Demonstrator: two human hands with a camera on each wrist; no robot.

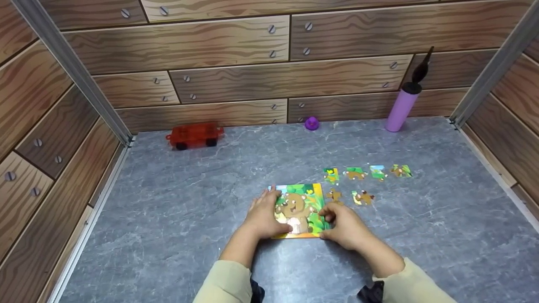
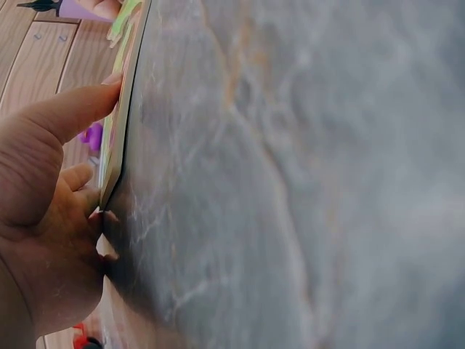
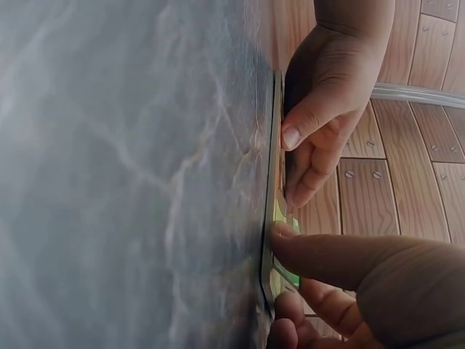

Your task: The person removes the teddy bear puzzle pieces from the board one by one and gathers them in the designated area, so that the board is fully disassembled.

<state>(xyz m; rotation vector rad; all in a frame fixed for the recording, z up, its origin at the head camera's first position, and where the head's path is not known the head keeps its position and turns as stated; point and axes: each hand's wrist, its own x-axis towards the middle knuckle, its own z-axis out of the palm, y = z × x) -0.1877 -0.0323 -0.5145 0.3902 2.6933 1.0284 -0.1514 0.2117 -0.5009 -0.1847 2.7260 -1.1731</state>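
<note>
A square jigsaw puzzle with a brown bear on a green scene lies flat on the table. My left hand rests on its left side, fingers spread along the edge and thumb pressing the face near the bottom. At the lower right edge my right hand pinches a green puzzle piece between thumb and curled fingers; the piece sits slightly tilted against the board and is mostly hidden by the fingers. Just beyond the right hand lie loose brown bear pieces.
Several more loose puzzle pieces form a row to the right of the board. Along the back wall stand a red toy wagon, a small purple duck and a purple hand pump. Wood-patterned panels enclose the table.
</note>
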